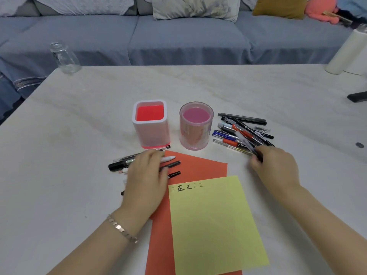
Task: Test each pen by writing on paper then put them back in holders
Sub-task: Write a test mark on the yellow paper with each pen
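A yellow sheet (214,225) with several written marks along its top lies over an orange sheet (198,167). Behind them stand a square red-and-white holder (151,124) and a round pink holder (195,127), both with no pens inside. A pile of pens (242,132) lies right of the round holder. My right hand (276,167) is at the pile's near end, fingers closed on a blurred dark pen (248,143). A smaller group of pens (123,164) lies left of the orange sheet. My left hand (147,179) rests flat over that group, covering part of it.
A glass jar (64,57) stands at the table's far left corner. Two white cylinders (347,52) stand at the far right edge, with a dark object (357,96) near them. A grey sofa with cushions runs behind the table.
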A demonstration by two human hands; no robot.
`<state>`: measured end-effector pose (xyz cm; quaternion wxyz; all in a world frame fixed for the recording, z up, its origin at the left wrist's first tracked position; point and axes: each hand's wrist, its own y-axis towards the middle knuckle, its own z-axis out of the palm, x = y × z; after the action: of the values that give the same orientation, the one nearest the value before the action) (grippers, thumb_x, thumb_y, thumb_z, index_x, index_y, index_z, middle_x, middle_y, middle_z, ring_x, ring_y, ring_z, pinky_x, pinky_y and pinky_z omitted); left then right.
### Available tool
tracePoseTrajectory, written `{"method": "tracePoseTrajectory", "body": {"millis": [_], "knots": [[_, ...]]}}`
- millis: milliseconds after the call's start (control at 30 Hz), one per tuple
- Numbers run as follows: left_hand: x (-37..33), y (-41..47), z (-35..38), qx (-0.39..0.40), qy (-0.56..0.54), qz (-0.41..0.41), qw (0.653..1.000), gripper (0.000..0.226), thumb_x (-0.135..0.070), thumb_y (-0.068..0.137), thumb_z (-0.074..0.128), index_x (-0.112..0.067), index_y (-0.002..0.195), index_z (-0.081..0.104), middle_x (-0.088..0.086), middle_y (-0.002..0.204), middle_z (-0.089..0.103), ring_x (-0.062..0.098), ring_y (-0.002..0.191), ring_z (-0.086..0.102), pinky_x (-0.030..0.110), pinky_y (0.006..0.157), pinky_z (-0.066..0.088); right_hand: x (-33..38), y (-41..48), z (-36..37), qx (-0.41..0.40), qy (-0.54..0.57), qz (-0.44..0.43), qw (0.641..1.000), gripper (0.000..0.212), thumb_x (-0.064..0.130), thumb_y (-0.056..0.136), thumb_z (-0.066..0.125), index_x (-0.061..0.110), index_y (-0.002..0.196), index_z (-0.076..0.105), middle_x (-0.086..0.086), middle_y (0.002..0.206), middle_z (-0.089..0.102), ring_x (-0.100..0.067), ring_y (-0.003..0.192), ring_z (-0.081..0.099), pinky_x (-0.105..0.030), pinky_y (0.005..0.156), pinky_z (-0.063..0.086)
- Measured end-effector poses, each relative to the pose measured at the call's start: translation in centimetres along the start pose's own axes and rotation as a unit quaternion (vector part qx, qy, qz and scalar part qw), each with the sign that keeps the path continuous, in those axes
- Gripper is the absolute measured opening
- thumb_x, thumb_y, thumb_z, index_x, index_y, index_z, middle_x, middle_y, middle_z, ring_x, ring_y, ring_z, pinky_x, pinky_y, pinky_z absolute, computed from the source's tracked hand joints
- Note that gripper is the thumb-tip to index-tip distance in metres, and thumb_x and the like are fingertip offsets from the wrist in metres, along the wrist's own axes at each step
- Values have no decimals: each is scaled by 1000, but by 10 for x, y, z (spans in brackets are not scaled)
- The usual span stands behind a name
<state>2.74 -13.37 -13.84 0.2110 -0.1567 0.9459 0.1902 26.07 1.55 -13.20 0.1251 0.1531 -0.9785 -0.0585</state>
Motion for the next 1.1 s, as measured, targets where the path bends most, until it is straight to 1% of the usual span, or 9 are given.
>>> {"method": "tracePoseTrajectory", "body": {"millis": [167, 300, 467, 500, 567, 633, 867, 967, 1100], "knots": [[-49, 6, 3, 9, -27, 199, 980, 43, -31, 87, 46, -14, 126, 48, 5, 126, 55, 21, 113, 47, 33, 96, 33, 30, -32, -40, 98, 182, -139, 969, 22, 16, 83, 63, 28, 101, 71, 7, 85, 67, -9, 73, 55, -26, 65, 41], [-59, 1, 9, 41, -20, 283, 958, 25, -27, 92, 38, -19, 107, 56, -2, 88, 62, 17, 80, 53, 27, 70, 33, 43, -49, -66, 205, 304, -148, 918, 27, 17, 82, 67, 42, 93, 68, 16, 74, 71, -1, 70, 63, -16, 68, 48], [-60, -14, -2, 81, -170, 191, 963, 13, -27, 93, 36, -22, 98, 47, -10, 77, 42, 1, 69, 36, 19, 63, 31, 43, -51, -86, 328, 595, -83, 729, 24, 25, 67, 79, 21, 90, 72, -7, 73, 72, -18, 63, 65, -19, 59, 49], [-62, -16, -5, 74, -172, 187, 964, 13, -28, 93, 36, -23, 98, 47, -12, 77, 41, 1, 69, 36, 17, 62, 30, 48, -54, -81, 317, 616, -70, 717, 23, 30, 65, 78, 22, 85, 71, -5, 65, 69, -16, 55, 60, -18, 52, 45], [-65, -19, -7, 71, -147, 207, 965, 15, -27, 94, 36, -22, 100, 48, -8, 76, 48, 6, 70, 43, 20, 61, 34, 65, -59, -65, 265, 595, -20, 758, 17, 38, 69, 70, 23, 64, 65, 4, 47, 54, -9, 42, 43, -13, 43, 32], [-65, -21, -6, 82, -132, 218, 964, 21, -26, 94, 36, -17, 97, 54, -3, 77, 57, 9, 68, 47, 22, 60, 37, 82, -64, -49, 206, 564, 14, 800, 39, 46, 74, 69, 19, 53, 50, 9, 41, 40, -7, 40, 33, -13, 41, 26], [-55, -24, -12, 150, -171, 203, 952, 19, -40, 93, 34, -34, 101, 50, -5, 66, 58, 12, 56, 47, 21, 51, 35, 88, -65, -35, 196, 638, 13, 744, 34, 23, 77, 52, 13, 51, 33, 6, 36, 32, -5, 34, 27, -14, 38, 24], [-51, -25, -14, 191, -180, 190, 946, 23, -47, 92, 30, -42, 107, 46, -14, 81, 56, 5, 62, 48, 13, 56, 32, 81, -67, -33, 217, 600, -33, 769, 32, 25, 79, 53, 18, 51, 39, 4, 36, 38, -7, 36, 31, -15, 40, 26], [-32, -32, 1, 158, -72, 45, 984, 31, -38, 99, 25, -32, 122, 43, -13, 97, 58, 6, 90, 48, 23, 74, 35, 67, -67, -28, 107, 578, 45, 807, 40, 24, 84, 61, 17, 52, 38, 3, 39, 37, -9, 39, 31, -16, 42, 28]]}}
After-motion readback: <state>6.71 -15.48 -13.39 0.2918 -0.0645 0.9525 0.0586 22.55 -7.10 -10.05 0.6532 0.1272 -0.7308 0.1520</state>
